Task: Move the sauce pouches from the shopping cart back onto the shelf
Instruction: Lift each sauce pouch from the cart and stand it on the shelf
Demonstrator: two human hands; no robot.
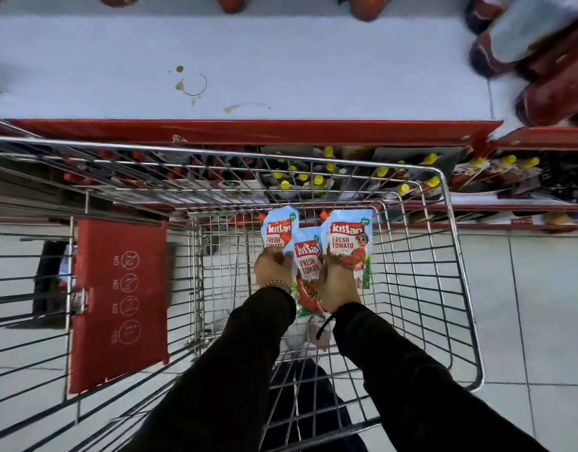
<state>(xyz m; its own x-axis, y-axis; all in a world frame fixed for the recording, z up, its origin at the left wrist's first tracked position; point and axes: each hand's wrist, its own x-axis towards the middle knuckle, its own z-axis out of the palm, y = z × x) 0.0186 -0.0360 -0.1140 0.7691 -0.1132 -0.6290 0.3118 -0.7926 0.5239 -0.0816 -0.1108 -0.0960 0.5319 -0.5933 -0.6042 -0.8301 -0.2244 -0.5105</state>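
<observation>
Both hands are down in the shopping cart (457,256), near its far end. The left hand (273,267) has its fingers clamped on the left pouch (278,230), and the right hand (338,283) grips the right pouch (349,243). A middle pouch (308,265) sits wedged between them, apparently unheld. Lifted together toward the shelf (248,60), I reckon it could slip back into the cart or snag the wires.

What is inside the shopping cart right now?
Three sauce pouches: the left pouch in the left hand, the right pouch in the right hand, the middle pouch between them. The hands cover the pouches' lower parts.
</observation>
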